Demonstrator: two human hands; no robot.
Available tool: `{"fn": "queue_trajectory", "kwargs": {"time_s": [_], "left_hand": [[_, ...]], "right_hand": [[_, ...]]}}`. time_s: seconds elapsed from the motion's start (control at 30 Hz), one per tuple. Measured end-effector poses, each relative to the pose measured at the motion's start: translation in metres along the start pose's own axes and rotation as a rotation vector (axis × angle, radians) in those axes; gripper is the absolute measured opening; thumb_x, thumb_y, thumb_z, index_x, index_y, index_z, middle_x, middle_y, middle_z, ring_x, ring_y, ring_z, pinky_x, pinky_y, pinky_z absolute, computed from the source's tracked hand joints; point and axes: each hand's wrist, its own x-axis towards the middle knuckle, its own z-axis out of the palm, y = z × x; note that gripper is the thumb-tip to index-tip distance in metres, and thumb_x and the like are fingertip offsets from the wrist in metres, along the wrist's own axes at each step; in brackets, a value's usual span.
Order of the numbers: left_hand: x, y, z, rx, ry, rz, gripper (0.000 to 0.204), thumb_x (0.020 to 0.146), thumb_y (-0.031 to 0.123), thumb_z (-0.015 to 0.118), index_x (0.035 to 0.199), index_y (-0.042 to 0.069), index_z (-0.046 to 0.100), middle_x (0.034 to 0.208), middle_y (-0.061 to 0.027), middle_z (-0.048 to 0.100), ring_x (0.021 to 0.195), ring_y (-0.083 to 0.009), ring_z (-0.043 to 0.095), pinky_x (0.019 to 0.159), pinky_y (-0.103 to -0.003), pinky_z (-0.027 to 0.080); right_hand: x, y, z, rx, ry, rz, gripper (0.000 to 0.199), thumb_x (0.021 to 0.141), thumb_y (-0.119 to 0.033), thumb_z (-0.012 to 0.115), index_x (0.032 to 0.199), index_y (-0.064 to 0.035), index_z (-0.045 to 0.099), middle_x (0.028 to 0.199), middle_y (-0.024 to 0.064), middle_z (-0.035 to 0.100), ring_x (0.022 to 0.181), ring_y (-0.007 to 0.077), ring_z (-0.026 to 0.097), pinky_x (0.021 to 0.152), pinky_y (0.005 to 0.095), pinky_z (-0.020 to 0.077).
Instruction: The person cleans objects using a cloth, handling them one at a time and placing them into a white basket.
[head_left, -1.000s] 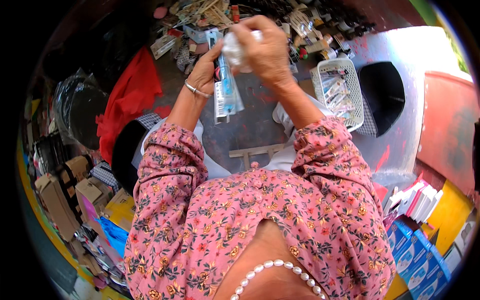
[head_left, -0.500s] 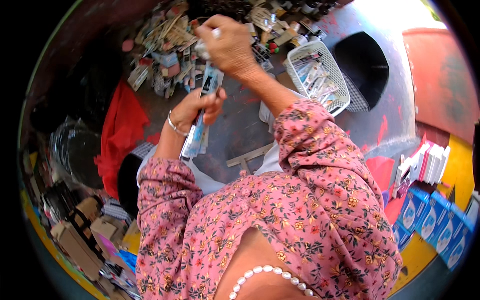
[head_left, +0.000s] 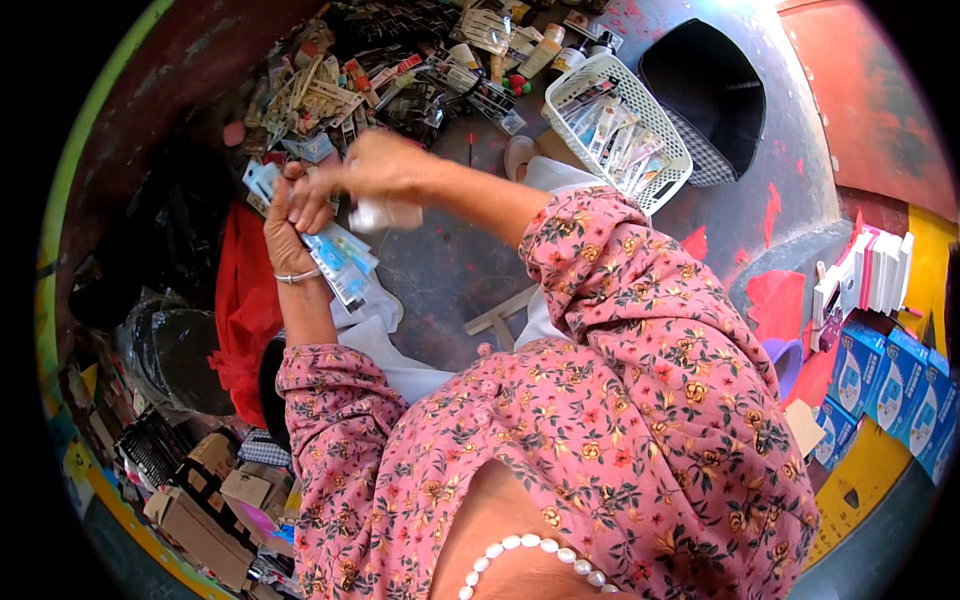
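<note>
Looking down from the head camera, I see both hands raised over a grey floor [head_left: 450, 270], so I use the white basket [head_left: 618, 130] as landmark. Left hand [head_left: 285, 225], well left of the basket, is closed around a flat blue-and-clear packet [head_left: 340, 262]; the packet sticks out below the palm toward the right, tilted. A silver bangle [head_left: 296, 276] sits on that wrist. Right hand [head_left: 375, 168], left of the basket and just above the left hand, is motion-blurred; its fingers [head_left: 305, 205] reach across and touch the left hand's fingertips near the packet top. A small white thing [head_left: 388, 213] is under the right palm; I cannot tell whether the hand grips it or what it is. So the right hand's grip is unclear.

The basket holds several small clear packets and tilts on the floor. Just right of the basket is a black bin [head_left: 705, 95], open side showing. Left of the basket, along the top, lies a heap of small packaged goods [head_left: 380, 70]. Far left and below the basket is a red cloth [head_left: 240, 310], with a black bag [head_left: 185, 350] beside it. Lower right of the basket are blue boxes [head_left: 885, 385] in a row and white boxes [head_left: 875, 270] standing on edge. Pink floral sleeves [head_left: 600, 400] fill the lower middle, a pearl necklace [head_left: 520, 555] at the bottom edge.
</note>
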Motion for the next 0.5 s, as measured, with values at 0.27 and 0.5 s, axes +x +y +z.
{"fn": "queue_trajectory", "kwargs": {"time_s": [0.27,0.5], "left_hand": [[-0.002,-0.002,0.013,-0.066,-0.086,0.010,0.025,0.091,0.020,0.047,0.105,0.000,0.047,0.066,-0.0012,0.039,0.055,-0.0085,0.036,0.047,-0.022,0.032],[0.003,-0.007,0.010,0.197,0.092,0.066,0.052,0.084,0.035,0.057,0.117,-0.001,0.042,0.094,-0.0103,0.056,0.084,-0.0176,0.056,0.076,-0.029,0.048]], "right_hand": [[-0.030,-0.006,0.022,0.078,-0.515,-0.063,0.050,0.066,-0.043,0.066,0.061,0.0055,0.059,0.058,0.0067,0.051,0.053,0.0150,0.048,0.049,0.0322,0.0370],[-0.020,-0.010,0.007,-0.153,-0.367,-0.081,0.042,0.059,-0.037,0.064,0.070,0.0040,0.063,0.067,0.0128,0.059,0.062,0.0201,0.054,0.058,0.0321,0.0423]]}}
